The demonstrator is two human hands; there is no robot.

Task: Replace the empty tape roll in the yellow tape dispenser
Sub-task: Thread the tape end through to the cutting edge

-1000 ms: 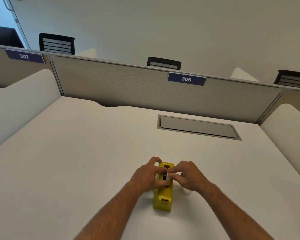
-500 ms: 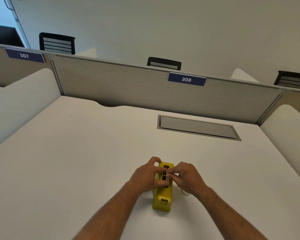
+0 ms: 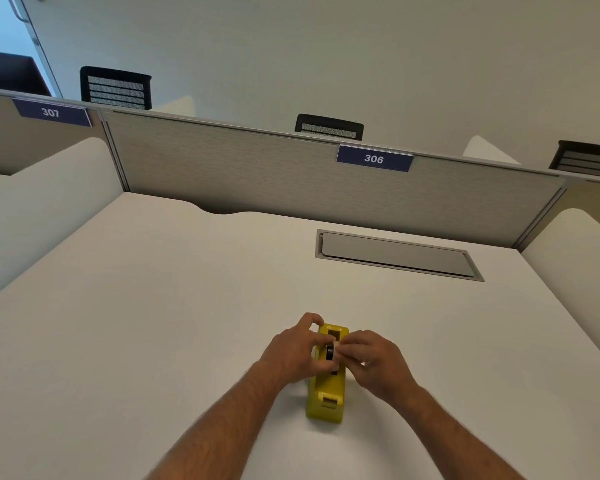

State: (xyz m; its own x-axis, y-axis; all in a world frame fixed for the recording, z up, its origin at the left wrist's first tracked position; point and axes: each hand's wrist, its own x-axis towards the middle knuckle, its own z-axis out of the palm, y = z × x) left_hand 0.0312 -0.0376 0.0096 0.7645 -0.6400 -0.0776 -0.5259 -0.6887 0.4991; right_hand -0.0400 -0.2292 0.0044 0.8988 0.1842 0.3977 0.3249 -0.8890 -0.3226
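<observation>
On the tabletop: one yellow tape dispenser.
Two hands, left hand and right hand, pinch one roll at its hub slot.

Both bare forearms reach forward and angle in toward each other. The left hand is curled, fingers bent, index finger hooked out ahead of the rest. The right hand faces it, fingertips pinched together. The two sets of fingertips meet almost touching, wrists level and low.
</observation>
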